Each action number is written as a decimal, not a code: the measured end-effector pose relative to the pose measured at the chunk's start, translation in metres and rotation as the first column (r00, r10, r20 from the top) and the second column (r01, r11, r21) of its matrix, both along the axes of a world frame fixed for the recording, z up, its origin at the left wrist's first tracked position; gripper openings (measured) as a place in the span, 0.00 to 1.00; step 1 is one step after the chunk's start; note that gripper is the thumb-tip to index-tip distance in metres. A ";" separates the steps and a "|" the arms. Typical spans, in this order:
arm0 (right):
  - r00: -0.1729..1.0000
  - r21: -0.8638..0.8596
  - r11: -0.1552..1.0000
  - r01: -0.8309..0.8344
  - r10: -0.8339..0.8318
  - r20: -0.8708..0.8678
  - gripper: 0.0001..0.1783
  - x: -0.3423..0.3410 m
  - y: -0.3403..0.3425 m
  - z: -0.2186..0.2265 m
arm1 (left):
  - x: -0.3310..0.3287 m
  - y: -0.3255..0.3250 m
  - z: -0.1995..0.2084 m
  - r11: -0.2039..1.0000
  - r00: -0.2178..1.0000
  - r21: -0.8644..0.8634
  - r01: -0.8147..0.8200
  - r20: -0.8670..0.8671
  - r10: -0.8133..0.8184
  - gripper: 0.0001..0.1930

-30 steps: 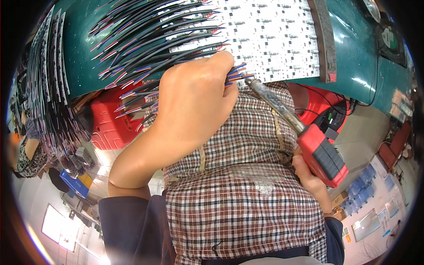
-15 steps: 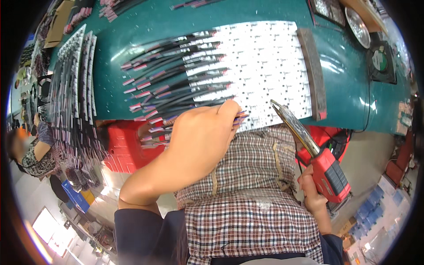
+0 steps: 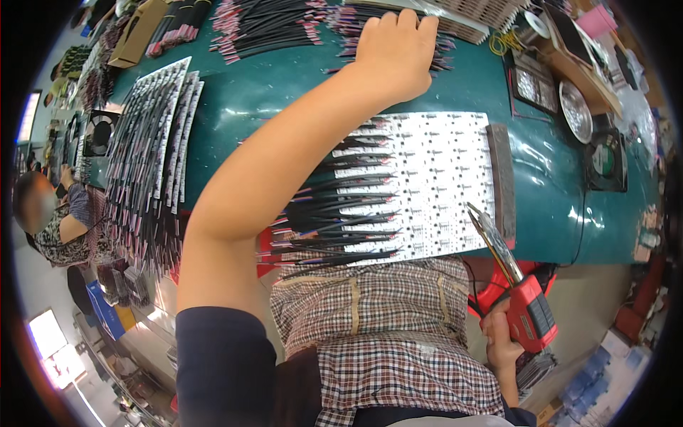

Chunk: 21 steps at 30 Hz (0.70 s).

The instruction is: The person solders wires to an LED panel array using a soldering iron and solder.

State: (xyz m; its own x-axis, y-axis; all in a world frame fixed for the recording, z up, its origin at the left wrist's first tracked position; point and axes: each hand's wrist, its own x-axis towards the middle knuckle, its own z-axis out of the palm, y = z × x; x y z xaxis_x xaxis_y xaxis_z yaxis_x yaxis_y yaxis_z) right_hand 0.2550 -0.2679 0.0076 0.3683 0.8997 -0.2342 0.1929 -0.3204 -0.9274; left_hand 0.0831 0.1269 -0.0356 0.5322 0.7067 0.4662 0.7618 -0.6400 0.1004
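My left arm stretches across the table, and my left hand (image 3: 398, 57) is over a pile of black wires with pink and red ends (image 3: 348, 32) at the far side. Its fingers are bent downward and slightly apart, their tips hidden; nothing shows in them. My right hand (image 3: 502, 345) grips a red and black soldering gun (image 3: 530, 313) by its handle. The gun's long metal tip points up and left over the lower right of a white circuit board panel (image 3: 441, 178). Rows of black wires (image 3: 356, 203) lie on the panel's left part, running off its left edge.
A dark bar (image 3: 502, 185) lies along the panel's right edge. Finished-looking wired panels (image 3: 160, 135) stack at left. A metal bowl (image 3: 575, 110) and a small fan (image 3: 607, 162) stand at right. Another person (image 3: 60, 206) sits at far left.
My left hand has moved from the wires at the panel's near edge to the far wire pile. The view has shifted, so the table sits lower. The right hand still holds the soldering gun.
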 end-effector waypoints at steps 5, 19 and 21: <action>0.994 -0.011 0.998 0.063 -0.064 -0.090 0.02 0.011 -0.004 0.003 | -0.034 0.022 0.023 0.985 0.984 -0.090 -0.148 -0.108 0.138 0.22; 0.995 -0.071 0.993 -0.099 0.098 -0.010 0.05 0.000 0.022 0.024 | -0.171 0.058 0.006 0.967 0.958 -0.159 -0.201 -0.240 0.160 0.17; 0.996 -0.080 0.992 -0.093 0.091 -0.025 0.05 -0.001 0.024 0.026 | -0.169 0.058 0.010 0.949 0.984 -0.272 -0.158 -0.126 0.128 0.17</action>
